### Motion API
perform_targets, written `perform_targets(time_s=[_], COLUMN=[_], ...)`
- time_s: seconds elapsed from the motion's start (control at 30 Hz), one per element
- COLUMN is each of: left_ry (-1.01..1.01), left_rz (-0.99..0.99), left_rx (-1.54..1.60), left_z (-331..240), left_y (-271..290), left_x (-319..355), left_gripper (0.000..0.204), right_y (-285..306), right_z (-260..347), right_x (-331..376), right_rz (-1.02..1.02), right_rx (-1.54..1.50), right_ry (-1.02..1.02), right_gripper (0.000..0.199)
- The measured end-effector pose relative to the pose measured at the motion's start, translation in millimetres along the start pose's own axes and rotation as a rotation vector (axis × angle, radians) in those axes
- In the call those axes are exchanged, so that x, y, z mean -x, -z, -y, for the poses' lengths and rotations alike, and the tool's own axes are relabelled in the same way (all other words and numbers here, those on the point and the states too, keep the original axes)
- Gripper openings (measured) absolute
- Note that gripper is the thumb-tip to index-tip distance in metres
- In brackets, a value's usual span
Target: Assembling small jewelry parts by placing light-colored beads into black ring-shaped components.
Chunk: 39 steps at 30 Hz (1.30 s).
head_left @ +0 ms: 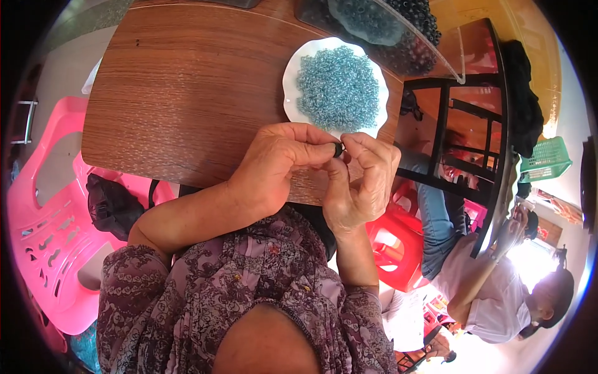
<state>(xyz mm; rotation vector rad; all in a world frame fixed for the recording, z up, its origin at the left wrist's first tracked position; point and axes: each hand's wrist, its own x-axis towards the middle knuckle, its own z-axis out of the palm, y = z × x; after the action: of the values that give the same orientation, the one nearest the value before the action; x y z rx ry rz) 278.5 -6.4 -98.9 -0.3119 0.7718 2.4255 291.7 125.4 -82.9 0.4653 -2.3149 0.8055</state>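
Both my hands meet over the table's near edge, just in front of a white plate with a wavy rim [289, 87]. My left hand [274, 159] pinches a small round black piece [338, 149] between thumb and forefinger. From the other side, my right hand [361, 181] has its fingertips pressed together against that piece. Whether the right fingers hold a second tiny part is too small to make out. A heap of small clear bluish pieces [339, 87] fills the plate.
The brown wood-grain table [180, 93] lies before me. Beyond the plate stands a clear container [436, 47] with black pieces [422, 19]. At left is a pink plastic chair [47, 249]; at right, a red stool [395, 249], a black-framed table [443, 124] and a seated person [492, 293].
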Motion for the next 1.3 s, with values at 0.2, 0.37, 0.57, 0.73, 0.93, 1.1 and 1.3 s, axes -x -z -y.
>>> perform_targets(time_s=[0.2, 0.37, 0.57, 0.73, 0.93, 1.1, 1.3], left_ry=[0.015, 0.060, 0.006, -0.041, -0.122, -0.206, -0.948], left_rz=[-0.010, -0.024, -0.023, -0.032, -0.045, -0.028, -0.148], left_rx=[0.046, 0.037, -0.008, -0.155, -0.330, -0.398, -1.065], left_z=[0, 2, 0, -10, -12, -48, -156], left_y=[3, 6, 3, -1, 9, -9, -22], left_x=[2, -3, -7, -3, 17, 33, -20], left_gripper=[0.016, 0.013, 0.015, 0.016, 0.014, 0.013, 0.015], right_y=[2, -3, -9, -12, -18, 8, 15], right_z=[-5, -11, -17, -5, 19, 29, 0], right_x=[-3, 2, 4, -3, 12, 19, 27], right_rz=[0.039, 0.027, -0.003, -0.003, 0.032, 0.125, -0.010], right_rx=[-0.088, -0.145, -0.288, -0.208, -0.153, -0.276, -0.219], right_ry=[-0.019, -0.022, -0.159, -0.189, -0.101, -0.277, -0.279], right_gripper=[0.032, 0.028, 0.027, 0.030, 0.033, 0.046, 0.028])
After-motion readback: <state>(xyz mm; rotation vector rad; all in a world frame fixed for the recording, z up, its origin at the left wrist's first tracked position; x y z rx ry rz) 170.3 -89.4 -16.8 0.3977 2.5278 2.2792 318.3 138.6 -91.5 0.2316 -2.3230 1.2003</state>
